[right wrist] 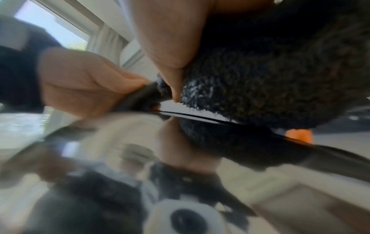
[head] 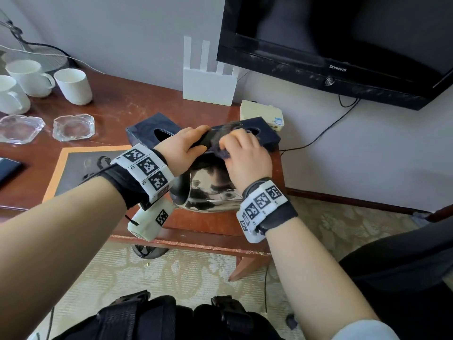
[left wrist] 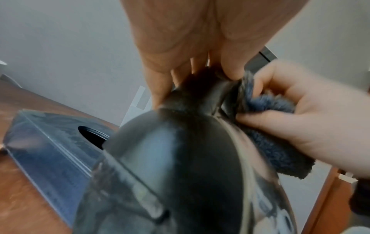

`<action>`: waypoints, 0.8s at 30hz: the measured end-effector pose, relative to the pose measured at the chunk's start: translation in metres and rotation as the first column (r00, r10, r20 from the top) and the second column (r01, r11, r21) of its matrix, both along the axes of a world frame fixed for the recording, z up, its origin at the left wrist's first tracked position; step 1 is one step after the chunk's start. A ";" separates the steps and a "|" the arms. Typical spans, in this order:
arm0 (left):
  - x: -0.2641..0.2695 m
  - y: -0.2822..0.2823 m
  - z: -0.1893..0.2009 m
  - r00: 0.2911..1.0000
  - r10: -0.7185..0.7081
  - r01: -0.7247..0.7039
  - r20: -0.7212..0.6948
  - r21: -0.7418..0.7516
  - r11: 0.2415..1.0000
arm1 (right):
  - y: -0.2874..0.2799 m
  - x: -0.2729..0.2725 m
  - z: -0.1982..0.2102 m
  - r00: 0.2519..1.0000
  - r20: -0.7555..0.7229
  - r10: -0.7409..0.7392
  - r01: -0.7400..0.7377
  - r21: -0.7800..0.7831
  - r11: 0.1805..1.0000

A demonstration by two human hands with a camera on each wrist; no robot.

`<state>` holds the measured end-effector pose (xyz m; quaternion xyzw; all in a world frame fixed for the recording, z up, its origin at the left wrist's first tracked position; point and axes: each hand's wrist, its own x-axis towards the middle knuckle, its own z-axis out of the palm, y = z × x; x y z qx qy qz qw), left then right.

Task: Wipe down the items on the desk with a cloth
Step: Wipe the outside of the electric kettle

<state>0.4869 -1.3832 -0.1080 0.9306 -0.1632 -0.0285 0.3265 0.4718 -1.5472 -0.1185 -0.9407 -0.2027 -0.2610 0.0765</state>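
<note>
Kettle [head: 210,190] handle in left grip [head: 182,146]; right grip [head: 245,155] bunches cloth [head: 219,141].

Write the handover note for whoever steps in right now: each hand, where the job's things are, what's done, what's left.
Left hand: grips the black handle of the shiny steel electric kettle, steadying it at the brown wooden desk's front right corner.
Right hand: holds the fluffy dark grey-blue cloth bunched, pressed against the handle near the kettle's top.
Done: cannot tell which items are already wiped.
Left, possibly: the rest of the kettle, two dark tissue boxes, three white mugs, two clear glass ashtrays.
</note>
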 end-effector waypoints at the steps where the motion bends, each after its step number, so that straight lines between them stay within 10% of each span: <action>1: 0.000 0.001 0.000 1.000 -0.007 0.007 -0.005 0.006 1.000 | -0.009 0.005 -0.003 0.994 -0.081 -0.077 0.078 0.016 0.997; 7: 0.000 -0.001 0.003 0.999 -0.043 0.043 -0.010 0.013 0.999 | -0.058 0.017 -0.001 0.854 -0.436 -0.285 0.306 -0.024 0.952; 14: -0.002 -0.001 0.013 0.995 -0.097 0.097 0.009 0.047 0.994 | -0.041 0.011 0.037 0.939 -0.332 0.089 0.008 0.278 0.960; 24: -0.016 0.012 0.023 0.975 -0.207 0.218 -0.087 0.142 0.966 | -0.068 0.013 0.047 0.729 -0.634 0.258 -0.090 0.285 0.954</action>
